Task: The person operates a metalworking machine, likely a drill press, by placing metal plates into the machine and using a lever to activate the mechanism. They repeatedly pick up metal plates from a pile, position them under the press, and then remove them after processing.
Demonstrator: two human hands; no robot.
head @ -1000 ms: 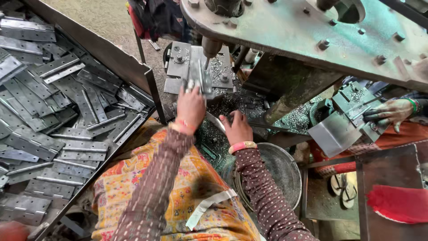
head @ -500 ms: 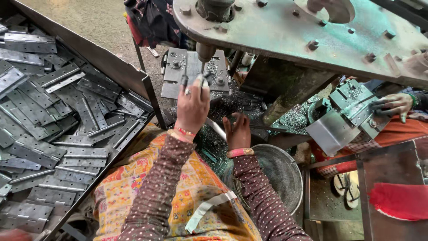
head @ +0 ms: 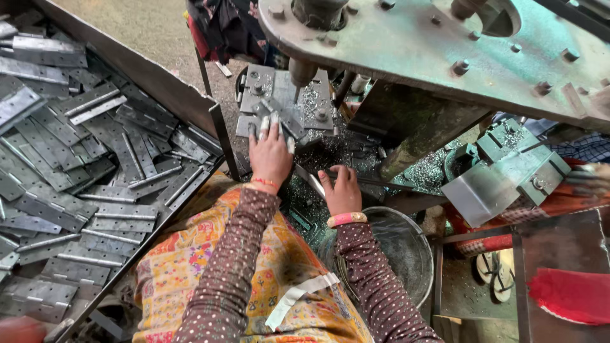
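1. Hinge plate (head: 279, 121) sits on the drill bed, at 6 o'clock under the bit (head: 298, 79), so the hole lands right.
2. Left hand (head: 271, 154) presses it flat, fingers spread.
3. Right hand (head: 342, 190) lies half-open at its 4 o'clock beside a rod; grip unclear.
4. Tray of hinges (head: 89, 165) at 9 o'clock, handy.

I see a bare concrete floor (head: 108, 25) in daylight beyond a metal bin (head: 171, 95), a green machine frame (head: 432, 44) overhead, sandals (head: 492, 267) below.

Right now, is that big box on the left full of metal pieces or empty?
Full. The box is heaped with flat grey hinge plates, overlapping in layers that hide its bottom.
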